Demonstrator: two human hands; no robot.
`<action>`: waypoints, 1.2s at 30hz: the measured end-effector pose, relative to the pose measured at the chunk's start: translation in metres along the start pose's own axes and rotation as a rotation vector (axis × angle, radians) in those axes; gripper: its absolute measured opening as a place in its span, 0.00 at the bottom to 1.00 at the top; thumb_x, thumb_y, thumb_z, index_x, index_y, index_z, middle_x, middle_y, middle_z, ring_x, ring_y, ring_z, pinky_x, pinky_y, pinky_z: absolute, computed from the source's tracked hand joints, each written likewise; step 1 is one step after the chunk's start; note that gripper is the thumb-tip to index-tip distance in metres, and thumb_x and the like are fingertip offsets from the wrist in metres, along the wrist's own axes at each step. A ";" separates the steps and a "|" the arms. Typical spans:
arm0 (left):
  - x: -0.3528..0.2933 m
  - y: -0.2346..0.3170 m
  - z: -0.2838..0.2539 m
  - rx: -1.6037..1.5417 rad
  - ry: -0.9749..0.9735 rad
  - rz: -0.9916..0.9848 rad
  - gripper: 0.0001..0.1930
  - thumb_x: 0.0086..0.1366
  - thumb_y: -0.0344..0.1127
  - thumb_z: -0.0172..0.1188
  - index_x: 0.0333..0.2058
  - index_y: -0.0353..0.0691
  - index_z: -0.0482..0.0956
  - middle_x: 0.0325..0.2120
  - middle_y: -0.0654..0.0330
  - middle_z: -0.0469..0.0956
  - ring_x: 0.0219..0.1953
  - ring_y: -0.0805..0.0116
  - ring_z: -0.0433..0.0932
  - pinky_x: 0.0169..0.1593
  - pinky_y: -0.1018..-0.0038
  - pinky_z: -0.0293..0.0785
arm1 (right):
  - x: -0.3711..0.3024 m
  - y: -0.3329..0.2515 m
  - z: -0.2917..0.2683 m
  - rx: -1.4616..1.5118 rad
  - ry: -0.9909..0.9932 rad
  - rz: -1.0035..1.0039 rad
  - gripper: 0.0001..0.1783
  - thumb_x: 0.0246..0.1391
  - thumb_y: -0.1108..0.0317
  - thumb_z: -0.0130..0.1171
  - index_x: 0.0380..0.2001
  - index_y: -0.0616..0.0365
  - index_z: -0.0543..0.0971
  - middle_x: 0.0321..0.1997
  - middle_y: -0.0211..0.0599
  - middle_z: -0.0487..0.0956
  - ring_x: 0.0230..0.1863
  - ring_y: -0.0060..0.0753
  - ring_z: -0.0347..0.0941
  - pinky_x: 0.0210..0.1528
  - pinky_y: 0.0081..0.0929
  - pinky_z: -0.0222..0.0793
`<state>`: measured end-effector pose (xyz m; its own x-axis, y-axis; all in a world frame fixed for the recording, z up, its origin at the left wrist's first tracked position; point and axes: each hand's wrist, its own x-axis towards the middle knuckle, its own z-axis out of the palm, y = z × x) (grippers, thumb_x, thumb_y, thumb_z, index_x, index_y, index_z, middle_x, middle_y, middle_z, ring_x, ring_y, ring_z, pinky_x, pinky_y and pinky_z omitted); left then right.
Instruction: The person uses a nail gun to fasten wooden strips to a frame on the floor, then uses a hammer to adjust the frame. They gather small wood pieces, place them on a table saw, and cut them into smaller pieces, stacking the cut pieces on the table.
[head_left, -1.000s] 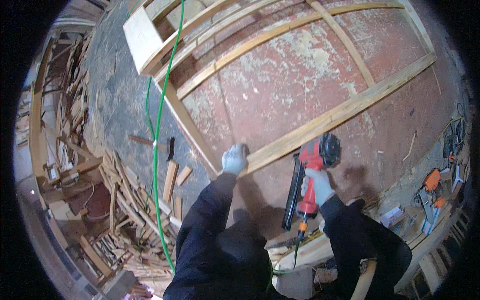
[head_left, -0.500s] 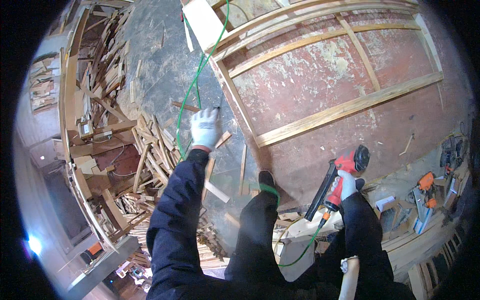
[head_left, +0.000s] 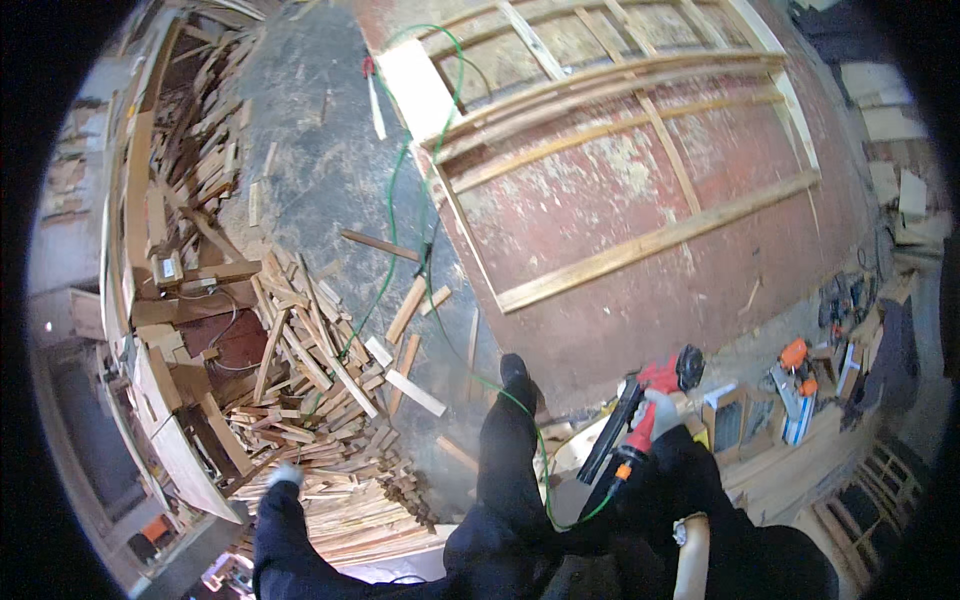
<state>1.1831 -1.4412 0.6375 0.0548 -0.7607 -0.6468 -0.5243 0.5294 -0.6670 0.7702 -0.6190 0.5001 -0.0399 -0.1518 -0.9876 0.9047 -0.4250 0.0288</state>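
Note:
My right hand (head_left: 660,414), in a white glove, is wrapped round the grip of a red and black nail gun (head_left: 660,377). The gun hangs low on the right, its long black magazine slanting toward my legs. A green air hose (head_left: 547,490) runs from its orange fitting past my leg to the floor ahead. My gloved left hand (head_left: 286,474) is at the lower left, above a heap of wood offcuts (head_left: 310,345). It looks small and smeared there, so its fingers do not show clearly. A wooden frame (head_left: 660,239) lies ahead on a worn reddish board.
A white panel (head_left: 418,92) lies at the frame's left corner. An orange tool (head_left: 793,355) stands among boxes at the right. Loose wood strips (head_left: 415,393) lie on the dark floor by my foot. Slatted wooden pieces (head_left: 868,520) are at the lower right.
My left hand has swung back from the floor ahead to the lower left. The nail gun in my right hand has moved lower and slightly left. The view has shifted, showing more at the right.

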 end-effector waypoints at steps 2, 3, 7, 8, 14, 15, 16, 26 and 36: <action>-0.025 0.020 0.070 -0.156 0.014 0.141 0.29 0.71 0.60 0.50 0.52 0.43 0.85 0.50 0.44 0.84 0.54 0.42 0.82 0.60 0.52 0.77 | -0.002 0.008 0.008 0.051 -0.082 -0.082 0.09 0.61 0.59 0.60 0.37 0.52 0.78 0.30 0.33 0.78 0.31 0.37 0.77 0.36 0.39 0.76; -0.046 0.049 0.095 -0.096 -0.017 0.289 0.26 0.72 0.57 0.52 0.52 0.43 0.85 0.49 0.45 0.85 0.52 0.43 0.83 0.58 0.52 0.78 | -0.004 0.011 0.013 0.007 -0.039 -0.100 0.10 0.60 0.60 0.61 0.40 0.52 0.79 0.33 0.34 0.79 0.35 0.38 0.79 0.40 0.41 0.77; -0.206 0.233 0.108 -0.474 0.164 0.865 0.16 0.74 0.43 0.59 0.50 0.38 0.85 0.42 0.54 0.87 0.43 0.62 0.85 0.49 0.68 0.80 | -0.018 0.005 0.037 0.079 -0.149 -0.074 0.04 0.59 0.61 0.61 0.32 0.44 0.77 0.27 0.27 0.76 0.27 0.34 0.74 0.34 0.34 0.74; -0.257 0.279 0.090 -1.032 -0.156 0.835 0.15 0.76 0.41 0.57 0.49 0.37 0.86 0.41 0.55 0.87 0.40 0.65 0.85 0.49 0.69 0.80 | -0.024 -0.002 0.045 0.106 -0.144 -0.131 0.06 0.59 0.60 0.61 0.31 0.44 0.76 0.26 0.27 0.75 0.27 0.34 0.73 0.34 0.35 0.73; -0.497 0.417 -0.010 -1.377 -0.988 0.612 0.31 0.78 0.58 0.52 0.42 0.27 0.81 0.33 0.52 0.85 0.28 0.63 0.82 0.36 0.73 0.77 | -0.077 -0.106 0.061 0.200 -0.125 -0.408 0.15 0.62 0.57 0.61 0.24 0.47 0.69 0.22 0.26 0.68 0.24 0.32 0.68 0.30 0.39 0.67; -0.517 0.437 -0.010 -1.435 -1.163 0.553 0.32 0.78 0.59 0.52 0.46 0.27 0.80 0.36 0.50 0.85 0.30 0.63 0.83 0.36 0.74 0.77 | -0.089 -0.130 0.053 0.235 -0.110 -0.393 0.17 0.63 0.56 0.60 0.23 0.47 0.69 0.21 0.25 0.68 0.23 0.32 0.68 0.29 0.39 0.67; -0.536 0.458 -0.005 -1.704 -1.672 0.561 0.32 0.78 0.59 0.50 0.51 0.27 0.77 0.43 0.47 0.84 0.37 0.60 0.84 0.40 0.71 0.79 | -0.100 -0.154 0.042 0.248 -0.142 -0.384 0.18 0.63 0.55 0.60 0.22 0.47 0.69 0.20 0.25 0.68 0.23 0.32 0.68 0.29 0.39 0.67; -0.585 0.644 -0.068 -2.324 -1.519 0.827 0.28 0.74 0.59 0.55 0.59 0.42 0.74 0.64 0.41 0.71 0.67 0.39 0.71 0.66 0.44 0.74 | -0.171 -0.297 -0.153 0.429 -0.074 -0.488 0.20 0.62 0.52 0.58 0.20 0.45 0.66 0.18 0.25 0.66 0.21 0.31 0.63 0.30 0.38 0.65; -0.461 0.498 -0.099 -2.683 -0.528 0.266 0.26 0.74 0.55 0.51 0.53 0.35 0.76 0.36 0.55 0.77 0.35 0.58 0.74 0.43 0.61 0.72 | -0.147 -0.280 -0.302 0.492 0.268 -0.568 0.14 0.63 0.52 0.54 0.28 0.46 0.70 0.21 0.25 0.67 0.22 0.33 0.64 0.29 0.38 0.67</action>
<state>0.8121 -0.8641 0.6400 -0.2508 -0.5229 -0.8147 0.1156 -0.8517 0.5111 0.6509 -0.2082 0.5909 -0.2791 0.3990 -0.8735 0.4835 -0.7275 -0.4868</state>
